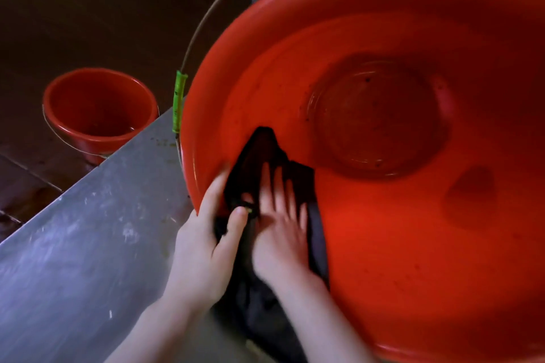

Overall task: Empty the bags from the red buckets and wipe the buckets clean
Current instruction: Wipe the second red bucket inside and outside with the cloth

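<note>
**Hands on dark cloth inside tipped red bucket**

Hands first. Your left hand (203, 247) sits at the near-left rim of the big red bucket (398, 215), fingers curled round a fold of the dark cloth (262, 162), thumb pressing it from your side, so it grips the cloth at the rim. Your right hand (280, 233) lies just beside it, flat and open, fingers spread, palm pressed down on the same cloth against the inner wall. It is motion-blurred, so finger detail is soft. Both forearms come in from the bottom edge, bare.

The cloth runs from a point up on the inner wall, under both hands, over the rim and bunches in a dark heap below your wrists.

The big bucket is tilted toward you, mouth facing the camera, filling the right side of the view. Its round bottom (377, 118) shows dark specks and a wet sheen. A wire handle (224, 0) arcs off the upper left of the rim, with a green grip (178, 103) hanging at the left side.

The bucket rests on a scuffed grey metal table (88, 239), whose edge runs diagonally from lower left up toward the green grip.

A second red bucket (100, 112) stands upright on the dark floor (88, 9) beyond the table edge, well apart from your hands, partly hidden by the table. Whether anything lies in it, cannot tell.
</note>
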